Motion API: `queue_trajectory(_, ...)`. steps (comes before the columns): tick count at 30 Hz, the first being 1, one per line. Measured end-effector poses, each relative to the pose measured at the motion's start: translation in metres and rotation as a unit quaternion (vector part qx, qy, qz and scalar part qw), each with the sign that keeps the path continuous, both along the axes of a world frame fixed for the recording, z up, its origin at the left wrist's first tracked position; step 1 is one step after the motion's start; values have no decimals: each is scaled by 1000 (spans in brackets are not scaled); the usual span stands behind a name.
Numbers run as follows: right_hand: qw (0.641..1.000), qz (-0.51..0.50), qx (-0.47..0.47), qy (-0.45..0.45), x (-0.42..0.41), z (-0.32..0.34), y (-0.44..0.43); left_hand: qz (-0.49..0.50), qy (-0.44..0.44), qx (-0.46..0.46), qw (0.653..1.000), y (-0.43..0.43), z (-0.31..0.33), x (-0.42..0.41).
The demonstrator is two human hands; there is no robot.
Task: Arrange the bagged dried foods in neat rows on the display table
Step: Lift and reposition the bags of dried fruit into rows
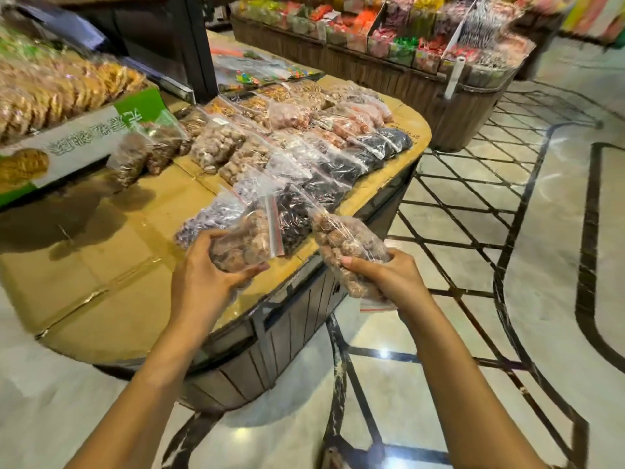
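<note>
My left hand (206, 272) grips a clear zip bag of brown dried balls (241, 243) over the near edge of the display table (111, 292). My right hand (385, 274) holds a second bag of the same brown balls (341, 245), tilted, just off the table's edge above the floor. Rows of bagged dried foods (304, 147) lie on the cardboard-covered table, running away to the upper right: pale nuts, pinkish pieces and dark fruit. A bag of purplish pieces (211, 214) lies right behind my left hand.
A green and white carton of biscuits (77, 137) stands at the table's left, with two bags leaning on it. A dark post (192, 45) rises behind the table. A wicker-fronted sweets stand (406, 45) fills the back right. Patterned floor (507, 231) lies to the right.
</note>
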State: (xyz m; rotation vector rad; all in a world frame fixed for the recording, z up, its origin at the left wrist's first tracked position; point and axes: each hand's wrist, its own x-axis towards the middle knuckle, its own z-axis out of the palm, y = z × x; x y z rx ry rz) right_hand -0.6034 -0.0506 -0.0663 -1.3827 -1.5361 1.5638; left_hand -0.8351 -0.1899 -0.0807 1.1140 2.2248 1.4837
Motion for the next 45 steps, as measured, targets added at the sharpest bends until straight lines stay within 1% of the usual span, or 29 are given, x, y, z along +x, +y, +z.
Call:
queue_trajectory(4,1000,-8,-24,0,-23,-2,9,20,-37,11,999,16,-8,-41)
queue_trajectory(9,1000,4,-23,3,-65,2,43,72,-47,-18,996,46,-20,-91)
queue_trajectory(10,1000,12,-21,1,-77,2,50,87,-39,-26,995,51,-17,-99)
queue_trajectory(12,999,31,-18,-8,-103,3,62,111,5,-51,993,60,-13,-118)
queue_trajectory(13,999,41,-18,-17,-116,5,66,120,10,-59,991,64,-10,-128)
queue_trajectory(17,995,74,8,-73,-171,9,77,147,5,-71,987,76,-14,-181)
queue_trajectory(19,992,86,14,-90,-195,11,79,157,18,-85,984,84,-18,-210)
queue_trajectory(22,990,89,28,-110,-231,13,77,153,16,-97,983,99,-27,-256)
queue_trajectory(25,987,69,35,-138,-275,13,75,127,-11,-107,986,119,-39,-304)
queue_trajectory(29,980,60,48,-182,-334,9,75,97,21,-120,988,152,-49,-355)
queue_trajectory(34,960,90,63,-257,-375,-6,79,68,17,-135,988,205,-65,-388)
queue_trajectory(36,954,112,66,-272,-382,-12,80,14,0,-131,991,226,-77,-393)
queue_trajectory(38,951,121,66,-276,-385,-18,82,-80,-1,-171,982,240,-89,-396)
queue_trajectory(39,951,121,69,-277,-387,-21,85,-114,15,-193,975,242,-95,-398)
queue_trajectory(40,950,122,67,-280,-387,-23,88,-127,47,-205,969,241,-99,-402)
queue_trajectory(42,951,132,54,-275,-386,-25,93,-127,121,-206,963,236,-110,-417)
queue_trajectory(43,950,142,54,-272,-386,-25,96,-135,139,-204,960,234,-113,-425)
queue_trajectory(45,935,175,77,-299,-389,-23,103,-168,128,-201,957,235,-118,-440)
